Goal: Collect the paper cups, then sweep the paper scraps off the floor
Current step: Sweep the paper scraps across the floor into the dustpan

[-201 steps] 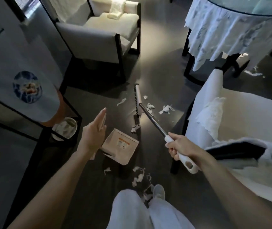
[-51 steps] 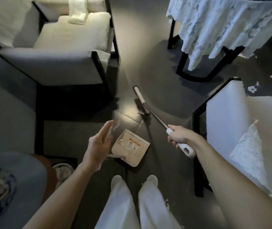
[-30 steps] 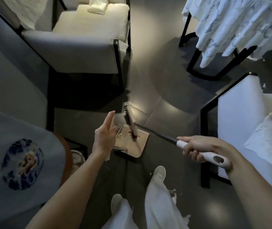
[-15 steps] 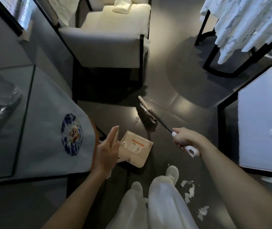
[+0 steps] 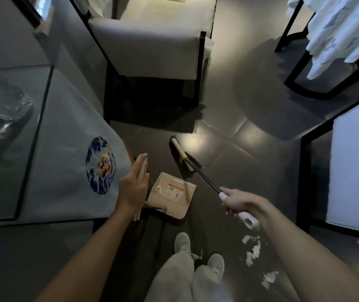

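My right hand (image 5: 243, 202) grips the white end of a broom handle; the dark shaft runs up-left to the broom head (image 5: 179, 152), which rests on the dark floor just beyond the dustpan. The beige dustpan (image 5: 172, 195) sits on the floor in front of my feet, with an orange label inside. My left hand (image 5: 134, 186) holds the dustpan's upright beige handle (image 5: 143, 171), fingers laid straight along it. White paper scraps (image 5: 252, 250) lie on the floor to the right of my shoes, under my right forearm.
A glass-topped table with a pale cloth bearing a blue emblem (image 5: 101, 164) stands at the left. A white armchair (image 5: 152, 38) is ahead. A white-covered chair (image 5: 355, 162) with a black frame is at the right, a draped table (image 5: 337, 31) at the top right.
The view has turned left and tipped down. The broom head has moved off the dustpan and rests on the floor just beyond it. More scraps show by my right foot.
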Available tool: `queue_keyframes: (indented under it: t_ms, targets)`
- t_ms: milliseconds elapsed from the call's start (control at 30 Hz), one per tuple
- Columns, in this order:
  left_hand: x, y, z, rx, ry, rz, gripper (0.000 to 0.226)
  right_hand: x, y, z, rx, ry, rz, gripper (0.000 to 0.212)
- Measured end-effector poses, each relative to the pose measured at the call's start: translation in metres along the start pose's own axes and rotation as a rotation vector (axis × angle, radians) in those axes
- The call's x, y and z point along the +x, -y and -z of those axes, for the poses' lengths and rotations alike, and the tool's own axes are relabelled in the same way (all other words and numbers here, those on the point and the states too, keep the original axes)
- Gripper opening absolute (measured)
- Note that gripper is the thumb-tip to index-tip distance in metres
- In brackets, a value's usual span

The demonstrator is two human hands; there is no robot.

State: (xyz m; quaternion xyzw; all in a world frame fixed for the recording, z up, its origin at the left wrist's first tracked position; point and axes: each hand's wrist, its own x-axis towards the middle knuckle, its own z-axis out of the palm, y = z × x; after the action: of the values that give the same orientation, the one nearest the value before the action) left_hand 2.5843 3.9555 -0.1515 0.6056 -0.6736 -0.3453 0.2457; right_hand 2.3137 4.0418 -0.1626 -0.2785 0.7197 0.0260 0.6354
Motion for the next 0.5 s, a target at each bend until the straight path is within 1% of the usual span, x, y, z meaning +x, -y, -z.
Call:
queue_keyframes:
  t_ms: [100, 200, 367, 500]
  targets:
    - [0.009, -0.002, -0.006, 0.054, 0.008, -0.056, 0.054, -0.024, -0.019, 0.007, 0.220, 0.146, -0.060, 0.076]
    - [0.007, 0.001, -0.009, 0.048, 0.038, -0.050, 0.055, -0.052, -0.030, 0.021, 0.249, 0.186, -0.074, 0.076]
    - [-0.016, 0.003, -0.011, 0.007, 0.104, -0.114, 0.060, -0.099, -0.051, 0.033, 0.255, 0.138, -0.055, 0.077]
    - [-0.034, 0.000, -0.011, -0.052, 0.163, -0.095, 0.062, -0.122, -0.068, 0.043, 0.232, 0.032, 0.000, 0.076]
